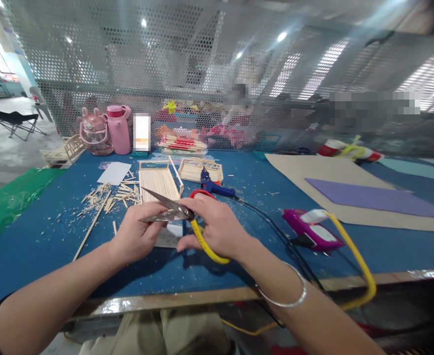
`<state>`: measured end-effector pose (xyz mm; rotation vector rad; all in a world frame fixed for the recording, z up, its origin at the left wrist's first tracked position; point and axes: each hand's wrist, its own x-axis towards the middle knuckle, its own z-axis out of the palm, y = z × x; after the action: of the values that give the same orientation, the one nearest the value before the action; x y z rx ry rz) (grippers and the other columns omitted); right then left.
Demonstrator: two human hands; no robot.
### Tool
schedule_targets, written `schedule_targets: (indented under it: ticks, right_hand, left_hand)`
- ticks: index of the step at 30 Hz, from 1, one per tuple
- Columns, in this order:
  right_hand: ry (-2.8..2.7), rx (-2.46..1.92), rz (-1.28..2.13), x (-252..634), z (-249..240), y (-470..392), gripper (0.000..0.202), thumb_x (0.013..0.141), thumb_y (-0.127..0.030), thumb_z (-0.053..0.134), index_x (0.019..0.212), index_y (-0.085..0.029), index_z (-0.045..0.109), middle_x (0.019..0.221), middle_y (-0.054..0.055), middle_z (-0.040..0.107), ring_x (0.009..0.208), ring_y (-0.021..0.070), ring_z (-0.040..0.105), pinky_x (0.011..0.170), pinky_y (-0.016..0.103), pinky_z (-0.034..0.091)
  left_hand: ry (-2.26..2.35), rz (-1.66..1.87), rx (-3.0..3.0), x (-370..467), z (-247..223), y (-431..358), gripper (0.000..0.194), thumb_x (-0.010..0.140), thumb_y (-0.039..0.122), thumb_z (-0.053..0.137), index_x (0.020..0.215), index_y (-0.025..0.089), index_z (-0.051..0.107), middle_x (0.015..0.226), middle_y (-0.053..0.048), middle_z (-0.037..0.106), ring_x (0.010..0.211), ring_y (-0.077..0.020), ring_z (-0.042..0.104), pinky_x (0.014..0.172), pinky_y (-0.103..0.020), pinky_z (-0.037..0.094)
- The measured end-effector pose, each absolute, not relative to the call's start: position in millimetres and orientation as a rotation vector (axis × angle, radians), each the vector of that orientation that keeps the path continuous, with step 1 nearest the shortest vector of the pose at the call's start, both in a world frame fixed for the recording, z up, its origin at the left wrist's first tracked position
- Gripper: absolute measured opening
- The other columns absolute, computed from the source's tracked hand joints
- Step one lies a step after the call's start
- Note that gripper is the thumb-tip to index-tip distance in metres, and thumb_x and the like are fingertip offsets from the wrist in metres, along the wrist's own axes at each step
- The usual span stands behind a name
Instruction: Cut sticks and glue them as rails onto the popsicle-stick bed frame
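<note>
A pair of scissors (pixel 182 212) with red and yellow handles is in my right hand (pixel 218 222), its blades spread apart and pointing left. My left hand (pixel 137 231) is closed beside the lower blade, and whatever its fingers pinch is hidden. Just beyond both hands lies a small frame of wooden sticks (pixel 159 180) with a slatted panel. A second stick frame (pixel 202 170) rests behind it. Cut stick pieces (pixel 126 192) are scattered left of the frame. Close to my right hand is a blue glue gun (pixel 217 187), its dark cable running right. A pale sheet (pixel 170 236) lies beneath the hands.
A perforated metal screen (pixel 187 64) stands behind the blue table (pixel 253 266). Along it are a pink bottle (pixel 118 130), a clear-sided cup (pixel 95 135) and bundled sticks (pixel 183 144). At right, a purple power strip (pixel 313 231) with a yellow cable sits near purple foam (pixel 372 197).
</note>
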<state>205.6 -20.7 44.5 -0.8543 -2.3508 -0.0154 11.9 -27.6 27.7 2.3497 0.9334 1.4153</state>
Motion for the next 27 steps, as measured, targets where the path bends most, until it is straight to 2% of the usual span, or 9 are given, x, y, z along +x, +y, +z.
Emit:
schedule_targets:
  ticks: [8, 12, 15, 18, 22, 27]
  right_hand:
    - [-2.297, -0.778, 0.082, 205, 39, -18, 0.065, 0.069, -0.068, 0.053, 0.101, -0.012, 0.060, 0.078, 0.007, 0.063, 0.069, 0.0160, 0.057, 0.062, 0.025, 0.045]
    - [-2.089, -0.825, 0.222, 206, 40, -18, 0.064, 0.072, -0.070, 0.047, 0.100, -0.013, 0.059, 0.072, 0.003, 0.061, 0.060, 0.0128, 0.054, 0.057, 0.023, 0.044]
    - [-1.886, -0.991, 0.175, 218, 51, -16, 0.060, 0.077, -0.067, 0.043, 0.100, -0.014, 0.058, 0.062, 0.000, 0.055, 0.050, 0.0107, 0.049, 0.050, 0.022, 0.041]
    - [-1.892, -1.272, 0.000, 236, 63, -14, 0.049, 0.077, -0.058, 0.052, 0.097, -0.014, 0.061, 0.062, 0.001, 0.058, 0.051, 0.0120, 0.051, 0.051, 0.023, 0.040]
    - [-2.093, -1.743, -0.120, 264, 67, -29, 0.035, 0.069, -0.043, 0.064, 0.095, -0.020, 0.065, 0.060, 0.001, 0.062, 0.050, 0.0159, 0.054, 0.046, 0.024, 0.038]
    - [-2.190, -1.943, 0.025, 291, 51, -57, 0.030, 0.070, -0.025, 0.055, 0.098, -0.021, 0.063, 0.066, 0.001, 0.066, 0.055, 0.0179, 0.060, 0.048, 0.025, 0.043]
  left_hand:
    - [0.946, 1.384, 2.220, 14, 28, -30, 0.028, 0.086, 0.019, 0.044, 0.061, 0.016, 0.056, 0.055, 0.002, 0.054, 0.052, -0.0090, 0.050, 0.051, -0.019, 0.039]
    - [0.930, 1.356, 2.057, 14, 26, -32, 0.022, 0.090, 0.025, 0.043, 0.084, 0.016, 0.063, 0.059, 0.003, 0.054, 0.054, -0.0085, 0.050, 0.055, -0.020, 0.040]
    - [0.909, 1.361, 1.986, 15, 23, -31, 0.025, 0.091, 0.026, 0.041, 0.101, 0.018, 0.062, 0.058, 0.004, 0.051, 0.053, -0.0083, 0.048, 0.056, -0.020, 0.040]
    - [0.904, 1.372, 1.977, 15, 20, -30, 0.029, 0.092, 0.025, 0.039, 0.114, 0.020, 0.057, 0.059, 0.004, 0.050, 0.054, -0.0085, 0.047, 0.057, -0.021, 0.040]
    - [0.904, 1.307, 2.035, 15, 21, -31, 0.027, 0.091, 0.023, 0.039, 0.110, 0.020, 0.058, 0.061, 0.003, 0.053, 0.056, -0.0091, 0.049, 0.058, -0.022, 0.041]
    - [0.896, 1.239, 1.933, 18, 24, -34, 0.022, 0.090, 0.024, 0.039, 0.108, 0.017, 0.051, 0.063, 0.003, 0.055, 0.059, -0.0104, 0.051, 0.060, -0.024, 0.042]
